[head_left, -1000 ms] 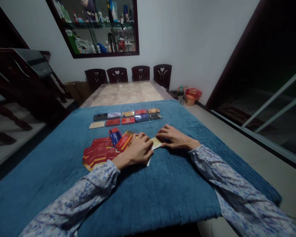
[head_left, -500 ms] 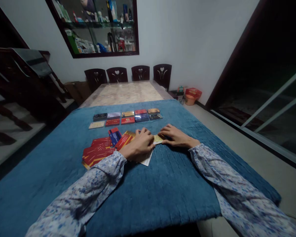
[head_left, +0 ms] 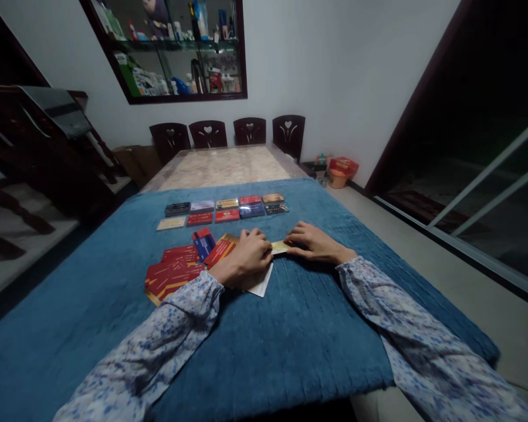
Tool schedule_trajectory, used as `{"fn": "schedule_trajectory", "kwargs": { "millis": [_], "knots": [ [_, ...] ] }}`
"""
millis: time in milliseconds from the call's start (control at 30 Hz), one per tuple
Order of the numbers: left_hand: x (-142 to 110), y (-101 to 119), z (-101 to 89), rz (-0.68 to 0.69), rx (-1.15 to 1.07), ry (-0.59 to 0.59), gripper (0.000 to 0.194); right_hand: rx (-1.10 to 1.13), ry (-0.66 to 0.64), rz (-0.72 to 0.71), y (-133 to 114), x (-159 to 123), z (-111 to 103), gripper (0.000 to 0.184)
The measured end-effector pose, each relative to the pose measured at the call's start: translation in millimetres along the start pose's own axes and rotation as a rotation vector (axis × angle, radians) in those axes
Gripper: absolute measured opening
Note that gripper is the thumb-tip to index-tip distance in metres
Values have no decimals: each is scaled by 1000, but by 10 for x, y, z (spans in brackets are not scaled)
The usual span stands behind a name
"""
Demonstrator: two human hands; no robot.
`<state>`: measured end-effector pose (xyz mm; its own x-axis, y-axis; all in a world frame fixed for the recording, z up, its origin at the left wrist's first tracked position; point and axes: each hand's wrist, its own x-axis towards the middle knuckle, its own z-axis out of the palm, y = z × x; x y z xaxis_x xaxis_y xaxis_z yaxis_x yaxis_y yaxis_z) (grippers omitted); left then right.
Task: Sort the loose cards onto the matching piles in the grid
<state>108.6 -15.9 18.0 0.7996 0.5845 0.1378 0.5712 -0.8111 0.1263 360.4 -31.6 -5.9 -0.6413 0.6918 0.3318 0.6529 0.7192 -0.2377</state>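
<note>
A yellow card (head_left: pixel 279 247) lies low over the blue cloth between my two hands; whether it is one card or a small stack I cannot tell. My right hand (head_left: pixel 314 243) has its fingers and thumb closed on the card's right end. At the other end, my left hand (head_left: pixel 249 256) is curled with its fingertips against the card's left edge. Under and beside the left hand is a white card (head_left: pixel 261 284), partly covered. Left of that hand lie a fan of red cards (head_left: pixel 173 272), a red-and-blue card (head_left: pixel 203 243) and red-and-gold cards (head_left: pixel 222 249).
Beyond my hands, two rows of card stacks (head_left: pixel 226 215) in several colours sit on the blue cloth (head_left: pixel 308 328). A cream card (head_left: pixel 171 223) ends the near row at left. The bare tabletop (head_left: pixel 229 161) and several dark chairs (head_left: pixel 288 135) are farther back.
My left hand has shifted very slightly left, and more of the yellow card shows between the hands. The right hand has barely moved. The laid-out cards stay as they were.
</note>
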Motion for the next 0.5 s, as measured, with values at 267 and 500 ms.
{"fn": "schedule_trajectory", "kwargs": {
  "millis": [267,500],
  "knots": [
    [16,-110,-80,9,-40,5,20,12,30,-3,18,-5,-6,39],
    [86,-218,-61,36,-56,69,25,0,144,4,43,7,17,36]
  ]
}}
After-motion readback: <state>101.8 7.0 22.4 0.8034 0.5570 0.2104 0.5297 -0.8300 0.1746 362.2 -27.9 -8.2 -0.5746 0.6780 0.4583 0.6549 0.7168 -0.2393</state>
